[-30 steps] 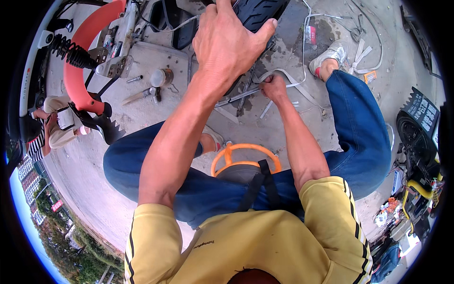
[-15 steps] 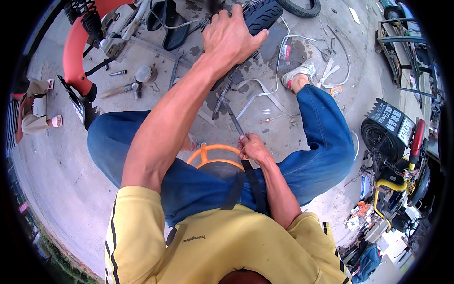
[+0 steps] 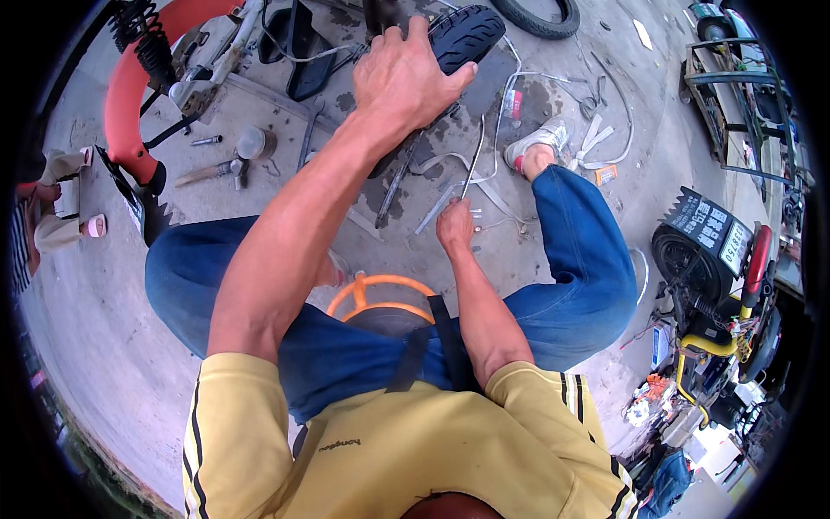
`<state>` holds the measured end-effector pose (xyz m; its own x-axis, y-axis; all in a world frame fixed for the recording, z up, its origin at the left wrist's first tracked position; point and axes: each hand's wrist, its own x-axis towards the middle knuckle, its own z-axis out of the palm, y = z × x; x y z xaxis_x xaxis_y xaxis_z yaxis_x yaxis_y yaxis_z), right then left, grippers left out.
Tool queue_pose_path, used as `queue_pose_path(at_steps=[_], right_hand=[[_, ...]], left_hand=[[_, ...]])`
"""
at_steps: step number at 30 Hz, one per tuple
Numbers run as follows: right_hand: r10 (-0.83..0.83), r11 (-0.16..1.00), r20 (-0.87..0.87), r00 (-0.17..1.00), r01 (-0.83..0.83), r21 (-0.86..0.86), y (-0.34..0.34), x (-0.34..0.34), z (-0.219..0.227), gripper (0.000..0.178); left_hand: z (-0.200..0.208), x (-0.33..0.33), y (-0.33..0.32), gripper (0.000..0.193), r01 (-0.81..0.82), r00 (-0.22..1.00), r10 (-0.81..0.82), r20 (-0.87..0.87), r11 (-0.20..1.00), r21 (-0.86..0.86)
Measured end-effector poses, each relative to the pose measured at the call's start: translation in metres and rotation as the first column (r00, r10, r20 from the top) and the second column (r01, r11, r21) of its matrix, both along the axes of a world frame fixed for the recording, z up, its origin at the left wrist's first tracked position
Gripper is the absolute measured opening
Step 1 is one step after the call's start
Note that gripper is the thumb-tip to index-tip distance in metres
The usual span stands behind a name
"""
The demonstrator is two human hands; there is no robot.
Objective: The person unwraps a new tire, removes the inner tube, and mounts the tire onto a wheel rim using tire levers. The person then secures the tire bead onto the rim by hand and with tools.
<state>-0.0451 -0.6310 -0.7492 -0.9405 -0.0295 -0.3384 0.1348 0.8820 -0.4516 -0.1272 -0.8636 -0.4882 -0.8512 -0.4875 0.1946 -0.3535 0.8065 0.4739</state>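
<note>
Gripping a slim metal rod (image 3: 473, 160) near its lower end, my right hand (image 3: 454, 227) is closed around it low between my knees, with the shaft rising up and away toward the black tyre (image 3: 467, 33). My left hand (image 3: 399, 80) is stretched far forward, fingers spread and pressed down flat over the near edge of that tyre; it braces rather than clasps, and I cannot tell whether the fingertips curl under anything. The tyre lies on the stained concrete floor (image 3: 112, 346) at the top of view, beside a red scooter body (image 3: 130, 78) stripped of its parts. As I judge it, the work is mid-way: the machine is already taken apart, the tyre is off and lying loose, and the rod is in hand but its tip is not yet set against the rubber. Scattered around are a hammer (image 3: 212, 171), flat metal bars (image 3: 393, 186) and pale cable ends (image 3: 596, 138), none put away. An orange stool ring (image 3: 380, 285) sits under me.
</note>
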Motion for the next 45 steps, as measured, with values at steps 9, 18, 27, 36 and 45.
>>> queue_pose_path(at_steps=[9,18,27,36,45], right_hand=[[-0.220,0.957,-0.089,0.972,0.197,-0.213,-0.010,-0.002,0.036,0.029],[0.076,0.981,0.167,0.983,-0.043,-0.192,0.016,0.032,-0.057,0.024],[-0.165,0.203,0.556,0.815,0.579,-0.789,0.002,0.028,0.127,0.039],[0.066,0.091,0.270,0.961,0.264,-0.960,0.015,0.064,0.222,0.044],[0.252,0.213,0.235,0.939,0.183,-0.960,0.014,0.109,0.221,0.044]], left_hand=[[0.006,-0.009,-0.008,0.084,-0.035,0.998,0.035,0.049,0.999,-0.003],[0.007,-0.014,-0.004,0.087,-0.013,0.997,0.012,0.078,1.000,0.006],[0.003,-0.001,-0.007,0.066,0.037,0.977,-0.054,-0.204,0.995,-0.089],[0.064,0.104,0.051,0.039,0.490,0.870,-0.423,-0.255,0.803,0.339],[0.043,0.181,0.050,0.021,0.396,0.903,-0.215,-0.373,0.755,0.523]])
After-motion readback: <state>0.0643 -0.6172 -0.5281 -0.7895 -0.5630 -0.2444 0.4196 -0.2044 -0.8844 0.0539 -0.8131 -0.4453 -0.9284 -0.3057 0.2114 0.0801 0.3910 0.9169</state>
